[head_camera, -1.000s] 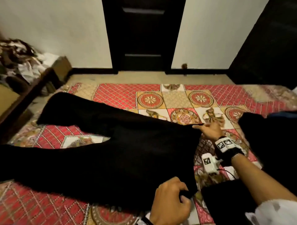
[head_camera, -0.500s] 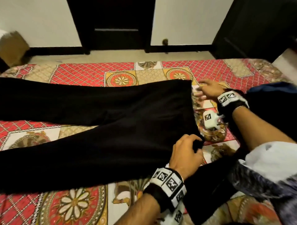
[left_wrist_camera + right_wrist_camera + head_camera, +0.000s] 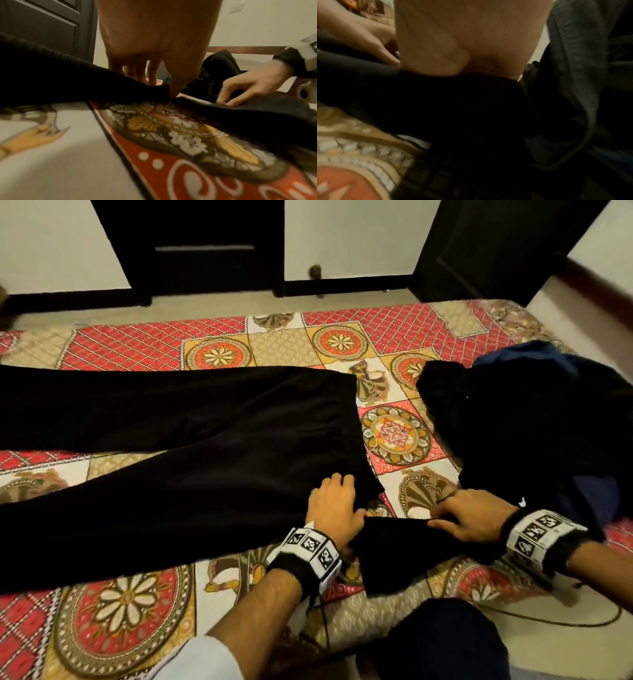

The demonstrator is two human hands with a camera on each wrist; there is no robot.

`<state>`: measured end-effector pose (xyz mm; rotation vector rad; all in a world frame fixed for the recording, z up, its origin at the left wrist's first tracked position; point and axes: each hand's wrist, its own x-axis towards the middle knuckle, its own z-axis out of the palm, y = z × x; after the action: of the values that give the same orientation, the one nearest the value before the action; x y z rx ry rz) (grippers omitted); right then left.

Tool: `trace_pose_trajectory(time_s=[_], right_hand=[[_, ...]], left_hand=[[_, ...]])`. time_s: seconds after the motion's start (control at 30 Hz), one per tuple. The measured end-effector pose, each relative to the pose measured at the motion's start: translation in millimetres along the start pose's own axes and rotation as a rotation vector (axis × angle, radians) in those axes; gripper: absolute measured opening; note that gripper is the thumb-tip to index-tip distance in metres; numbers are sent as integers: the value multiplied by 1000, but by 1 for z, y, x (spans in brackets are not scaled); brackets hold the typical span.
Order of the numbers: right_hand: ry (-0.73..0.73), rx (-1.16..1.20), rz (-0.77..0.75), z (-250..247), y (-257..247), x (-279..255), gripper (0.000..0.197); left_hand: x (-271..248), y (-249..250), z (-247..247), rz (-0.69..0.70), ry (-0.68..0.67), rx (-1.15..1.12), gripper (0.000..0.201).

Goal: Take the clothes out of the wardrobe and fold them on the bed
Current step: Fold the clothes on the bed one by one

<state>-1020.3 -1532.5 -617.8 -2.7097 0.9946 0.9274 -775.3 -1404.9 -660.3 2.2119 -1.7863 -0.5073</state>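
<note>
Black fabric covers most of the scene: a pair of black trousers (image 3: 178, 453) is spread flat across a patterned red and gold bedspread (image 3: 144, 604), with both legs stretched away from the left hand and the waist end lying under it. The left hand (image 3: 334, 510) is laid on the near waist corner, its fingers bent down onto the cloth; in the left wrist view the fingertips (image 3: 173, 92) are seen pressed against the trouser edge, and a pinch cannot be confirmed. Just beside it, the right hand (image 3: 474, 520) is placed on a second black cloth (image 3: 411, 556), which runs from between the two hands back toward the person. Its fingers are curled onto the top edge of that cloth, and whether the cloth is gripped or only pressed cannot be told. The two hands are close together but not touching. A heap of dark clothes (image 3: 527, 433), black with some blue, is piled beyond the right hand. Marker-printed bands are worn on both wrists.
</note>
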Motion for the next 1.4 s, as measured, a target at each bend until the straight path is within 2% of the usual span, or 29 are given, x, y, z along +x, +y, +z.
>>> trace_pose_trajectory(time_s=[0.07, 0.17, 0.23, 0.3, 0.33, 0.37, 0.4, 0.47, 0.5, 0.57, 0.67, 0.73, 0.83, 0.9, 0.97, 1.03, 1.1, 1.13, 1.2, 1.3, 1.37, 1.4], right_hand=[[-56, -118, 112, -7, 18, -11, 39], [-105, -204, 306, -29, 42, -25, 40], [0, -137, 348, -47, 39, -24, 33], [214, 155, 329, -60, 18, -9, 27], [286, 377, 319, -65, 2, 4, 39], [292, 607, 317, -71, -16, 17, 53], [235, 829, 325, -77, -37, 28, 58], [102, 1173, 338, -77, -66, 51, 47], [92, 1234, 352, -72, -72, 63, 39], [209, 1172, 402, -62, -72, 77, 22], [309, 1212, 481, -50, -57, 85, 21], [387, 1239, 567, -48, -40, 77, 10], [478, 1121, 680, -48, -15, 70, 17], [523, 1006, 703, -58, -18, 64, 14], [419, 973, 640, -68, -35, 64, 17], [245, 1008, 551, -80, -59, 64, 26], [125, 1081, 550, -88, -80, 65, 27], [90, 1074, 567, -89, -86, 66, 36], [119, 1024, 610, -88, -98, 64, 42], [125, 1077, 691, -77, -115, 56, 39], [154, 1151, 729, -72, -127, 46, 38], [215, 1188, 732, -71, -129, 45, 37]], left_hand=[[3, 0, -3, -1, 5, -50, 41], [5, 2, -4, -22, 31, -173, 34], [5, 12, -6, -48, 64, -297, 30], [6, 28, -8, -50, 102, -404, 28], [6, 36, -9, -40, 108, -451, 28], [7, 43, -10, -24, 103, -490, 27], [6, 48, -11, -9, 90, -519, 27], [4, 48, -12, 11, 53, -531, 28], [2, 42, -13, 19, 36, -508, 29], [-4, 28, -14, 51, 21, -398, 37], [-17, -6, -13, 107, -8, -118, 50], [-24, -27, -12, 115, -19, -19, 54], [-37, -59, -21, 97, 8, 63, 47], [-49, -88, -32, 71, 28, 108, 41], [-69, -125, -47, 39, 36, 124, 42], [-93, -163, -60, 33, 76, 123, 42], [-120, -200, -73, 13, 77, 155, 38], [-132, -217, -80, -6, 72, 181, 35], [-155, -248, -93, -40, 51, 231, 33], [-184, -281, -107, -25, 3, 268, 50], [-198, -292, -112, 0, 37, 279, 61], [-204, -294, -114, 10, 77, 291, 62]])
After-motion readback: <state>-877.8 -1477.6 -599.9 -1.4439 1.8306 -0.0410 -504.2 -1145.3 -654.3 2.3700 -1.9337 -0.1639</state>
